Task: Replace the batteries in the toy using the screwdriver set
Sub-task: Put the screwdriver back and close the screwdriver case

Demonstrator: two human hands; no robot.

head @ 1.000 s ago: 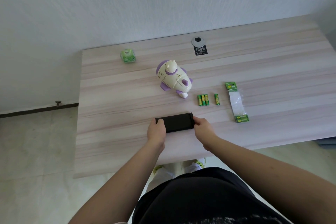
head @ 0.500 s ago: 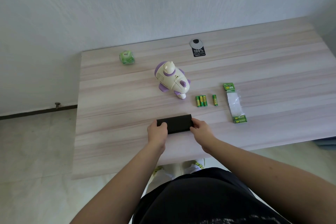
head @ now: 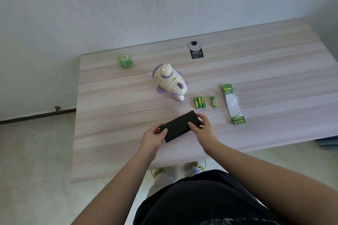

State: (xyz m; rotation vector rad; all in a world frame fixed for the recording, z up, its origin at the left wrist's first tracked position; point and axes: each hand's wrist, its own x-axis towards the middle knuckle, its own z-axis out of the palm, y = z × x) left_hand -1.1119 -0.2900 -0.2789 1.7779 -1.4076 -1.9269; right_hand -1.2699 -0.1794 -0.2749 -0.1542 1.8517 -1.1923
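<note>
— Near the lower middle of the frame, what lies between the hands?
— A black screwdriver case point(head: 179, 126), long axis slanting from lower left to upper right. The left hand point(head: 152, 138) grips its lower-left end, the right hand point(head: 203, 129) its upper-right end.
— And the toy point(head: 170, 82)?
— Above the case, centre of the table point(head: 109, 97), nose toward lower right. Four batteries point(head: 203, 102) lie right of it, pointing up-frame, beside a wrapper point(head: 232, 104). Bare tabletop spreads left; the near edge sits just below the hands.

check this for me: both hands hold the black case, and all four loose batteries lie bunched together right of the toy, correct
Not quite. In the head view, three batteries lie bunched together and a fourth battery lies apart, right of the toy. The left hand and right hand do hold the black case.
</note>
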